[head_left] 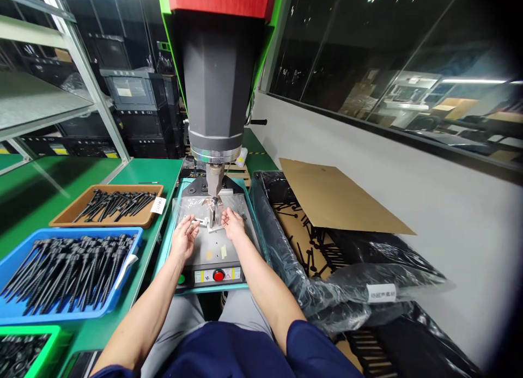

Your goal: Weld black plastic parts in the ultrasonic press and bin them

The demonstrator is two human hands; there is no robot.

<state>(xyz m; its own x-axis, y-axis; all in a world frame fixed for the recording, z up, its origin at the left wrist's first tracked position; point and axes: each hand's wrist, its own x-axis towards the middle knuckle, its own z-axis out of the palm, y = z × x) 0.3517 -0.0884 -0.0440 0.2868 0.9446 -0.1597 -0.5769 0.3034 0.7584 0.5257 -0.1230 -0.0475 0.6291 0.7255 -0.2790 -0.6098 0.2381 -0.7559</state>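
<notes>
Machine (212, 95) between trays (98, 224) and box (280, 247); cardboard (343, 195) over box; behind, crates (139, 122), apparently stacked.

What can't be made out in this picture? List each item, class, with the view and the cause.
All in the head view:
- Whether the right hand holds anything: fingertips too small to tell.
- Top of the machine: cut off by the upper edge.
- Rest of the green tray: cut off by the left and lower edges.
- Part of the plastic-lined box: hidden by the cardboard sheet.
- Writing on the brown tray's label: too small and blurred.
</notes>
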